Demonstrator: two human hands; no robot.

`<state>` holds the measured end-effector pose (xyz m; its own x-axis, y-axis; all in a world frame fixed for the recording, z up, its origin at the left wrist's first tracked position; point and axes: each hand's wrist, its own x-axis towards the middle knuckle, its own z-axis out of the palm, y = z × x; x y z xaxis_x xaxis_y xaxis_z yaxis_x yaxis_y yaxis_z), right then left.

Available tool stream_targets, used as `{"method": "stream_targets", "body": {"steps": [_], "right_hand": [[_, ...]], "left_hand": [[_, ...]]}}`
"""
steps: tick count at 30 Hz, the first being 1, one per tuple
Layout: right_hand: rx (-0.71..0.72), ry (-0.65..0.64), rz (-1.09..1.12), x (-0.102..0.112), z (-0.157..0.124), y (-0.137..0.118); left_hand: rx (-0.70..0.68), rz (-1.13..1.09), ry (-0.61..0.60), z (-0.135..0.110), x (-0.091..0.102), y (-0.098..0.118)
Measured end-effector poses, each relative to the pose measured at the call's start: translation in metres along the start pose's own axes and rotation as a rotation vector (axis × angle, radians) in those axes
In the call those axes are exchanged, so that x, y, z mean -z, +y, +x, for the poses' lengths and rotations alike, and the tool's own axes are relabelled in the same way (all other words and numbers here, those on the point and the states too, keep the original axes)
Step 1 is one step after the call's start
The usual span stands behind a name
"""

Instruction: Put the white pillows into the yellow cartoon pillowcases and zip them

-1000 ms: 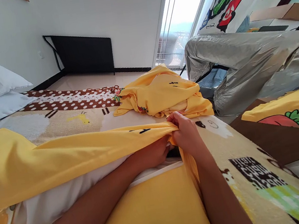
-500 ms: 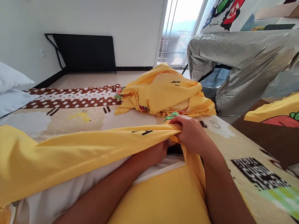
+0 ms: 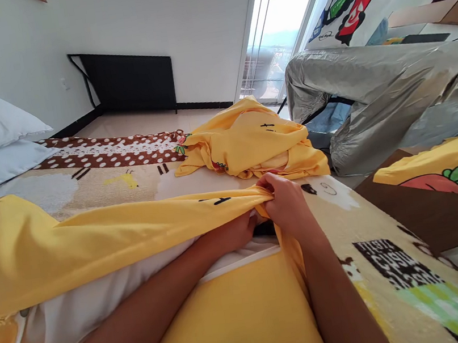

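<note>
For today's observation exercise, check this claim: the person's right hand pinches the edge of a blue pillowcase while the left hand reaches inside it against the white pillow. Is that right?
Not quite: the pillowcase is yellow, not blue, as the head view shows. The rest stands: the right hand pinches its edge, and the left hand reaches inside it against the white pillow.

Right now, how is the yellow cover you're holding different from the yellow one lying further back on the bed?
The yellow pillowcase is stretched over a white pillow, with the right hand pinching its edge and the left hand inside. The crumpled yellow cover lies loose in a heap, untouched. Both are yellow with small cartoon prints.
</note>
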<state>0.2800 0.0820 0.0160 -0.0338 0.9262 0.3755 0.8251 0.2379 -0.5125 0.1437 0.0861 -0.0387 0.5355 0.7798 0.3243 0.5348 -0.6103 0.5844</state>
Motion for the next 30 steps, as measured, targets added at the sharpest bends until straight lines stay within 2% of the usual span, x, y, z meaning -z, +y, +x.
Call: {"method": "stream_targets", "body": {"steps": [6,11,15,18,23,30], "right_hand": [[-0.058,-0.005,0.041,-0.0011,0.0025,-0.003],[-0.015,0.001,0.091,-0.0032,0.0032,0.0002],[0.017,-0.027,0.107,-0.0026,0.0042,0.0022],[-0.017,-0.038,0.078,-0.0023,0.0043,0.0008],[-0.018,-0.032,0.044,-0.004,0.0027,0.0],[0.063,-0.077,0.07,-0.0014,0.0026,0.0055]], "left_hand": [[-0.003,0.017,0.017,0.0,-0.0001,0.0013],[-0.046,0.007,0.027,0.0003,0.003,0.0054],[-0.001,0.023,0.021,0.0008,0.0029,0.0059],[0.015,0.034,0.045,0.0007,0.0007,0.0042],[-0.068,0.0,0.11,-0.0035,-0.0007,0.0033],[-0.162,0.116,0.07,-0.0074,0.0037,0.0065]]}}
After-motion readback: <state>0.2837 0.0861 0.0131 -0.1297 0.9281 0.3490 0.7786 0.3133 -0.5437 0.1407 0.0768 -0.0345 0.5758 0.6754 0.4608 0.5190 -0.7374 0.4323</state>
